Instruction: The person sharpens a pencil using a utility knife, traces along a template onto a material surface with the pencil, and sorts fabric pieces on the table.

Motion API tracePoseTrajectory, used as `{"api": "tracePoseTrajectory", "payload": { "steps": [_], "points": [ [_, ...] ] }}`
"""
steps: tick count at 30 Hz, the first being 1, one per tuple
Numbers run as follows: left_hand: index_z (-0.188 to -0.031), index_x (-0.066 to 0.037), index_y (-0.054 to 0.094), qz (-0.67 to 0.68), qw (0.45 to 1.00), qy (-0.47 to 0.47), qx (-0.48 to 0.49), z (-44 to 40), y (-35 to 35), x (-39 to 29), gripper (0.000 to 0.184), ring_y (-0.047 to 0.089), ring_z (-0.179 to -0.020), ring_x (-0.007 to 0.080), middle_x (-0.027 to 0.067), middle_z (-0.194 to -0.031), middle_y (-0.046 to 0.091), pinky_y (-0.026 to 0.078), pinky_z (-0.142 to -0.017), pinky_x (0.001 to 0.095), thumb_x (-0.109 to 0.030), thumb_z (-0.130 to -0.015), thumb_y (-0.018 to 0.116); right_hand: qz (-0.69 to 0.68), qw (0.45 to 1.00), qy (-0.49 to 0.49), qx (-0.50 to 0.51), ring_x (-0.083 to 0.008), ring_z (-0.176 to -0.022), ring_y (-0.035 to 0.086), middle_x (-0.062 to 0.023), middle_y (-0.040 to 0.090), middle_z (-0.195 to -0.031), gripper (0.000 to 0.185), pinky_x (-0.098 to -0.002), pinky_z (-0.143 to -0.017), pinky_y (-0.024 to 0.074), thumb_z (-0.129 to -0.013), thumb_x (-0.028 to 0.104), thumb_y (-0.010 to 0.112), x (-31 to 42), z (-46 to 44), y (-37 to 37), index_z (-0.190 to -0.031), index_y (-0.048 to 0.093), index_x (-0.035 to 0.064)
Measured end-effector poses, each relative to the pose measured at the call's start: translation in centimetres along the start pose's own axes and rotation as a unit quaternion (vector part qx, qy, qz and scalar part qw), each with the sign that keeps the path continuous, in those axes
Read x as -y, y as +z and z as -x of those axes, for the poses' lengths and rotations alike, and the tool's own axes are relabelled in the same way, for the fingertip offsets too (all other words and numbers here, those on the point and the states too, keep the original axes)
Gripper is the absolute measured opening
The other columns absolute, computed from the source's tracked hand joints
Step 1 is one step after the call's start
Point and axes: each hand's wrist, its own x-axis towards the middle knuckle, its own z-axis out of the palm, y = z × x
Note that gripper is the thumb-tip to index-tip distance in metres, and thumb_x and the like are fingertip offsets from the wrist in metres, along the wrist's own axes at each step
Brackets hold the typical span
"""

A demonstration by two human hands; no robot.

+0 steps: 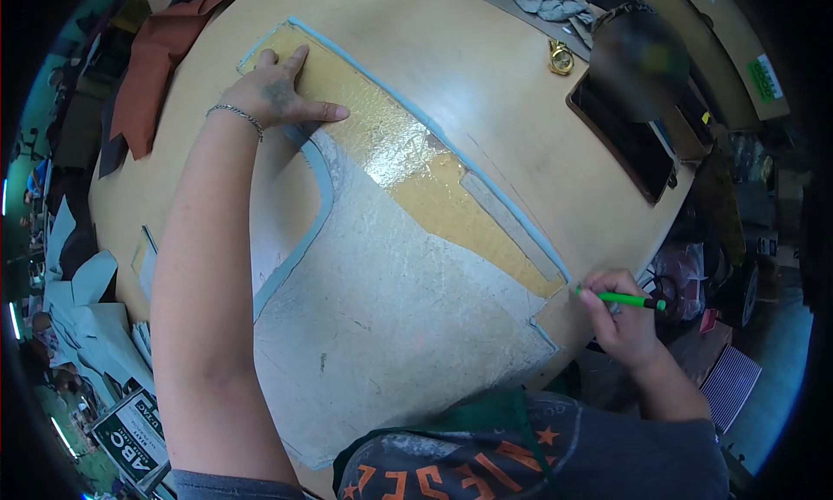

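Note:
A large flat pattern piece (pixel 390 274), pale grey with a yellow taped strip along its upper right side, lies on the table over light blue material (pixel 416 114) that shows along its edges. My left hand (pixel 282 92) rests spread on the yellow upper end, pressing on it with nothing in its grasp. Near the strip's lower right corner, my right hand (pixel 620 322) holds a green pen (pixel 620 300), its tip close to the blue edge.
Brown material (pixel 152 62) hangs over the table's left edge, with pale green-blue pieces (pixel 91 300) below. A gold watch (pixel 560 58), a grey cloth (pixel 551 1) and a dark tablet-like device (pixel 620 136) lie at the upper right.

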Motion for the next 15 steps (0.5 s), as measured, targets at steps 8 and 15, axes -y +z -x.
{"api": "tracePoseTrajectory", "payload": {
  "steps": [8,15],
  "points": [
    [-0.136,-0.015,0.021,-0.025,0.999,-0.026,0.036,0.4,-0.9,0.0,0.12,0.039,-0.118,0.0321,0.0186,-0.135,0.027,0.035,-0.096,0.0353,-0.069,-0.04,0.069,-0.299,0.952,-0.061,0.025,-0.0064,-0.066,0.051,-0.0007,0.052,-0.069,0.012,-0.0209,-0.058,0.0406,-0.083,0.013,0.057,2.3,-14.1,5.6,-0.083,0.05,0.0034],
    [-0.136,-0.02,0.021,-0.032,0.997,-0.042,0.059,0.7,-1.4,-0.3,0.12,0.042,-0.116,0.0318,0.0142,-0.134,0.03,0.039,-0.092,0.0377,-0.072,-0.038,0.067,-0.251,0.956,-0.13,-0.082,-0.024,-0.071,0.061,-0.0127,0.06,-0.072,0.021,-0.0323,-0.065,0.0465,-0.078,0.022,0.06,6.4,-36.0,18.4,-0.082,0.054,0.0019]
  ]
}}
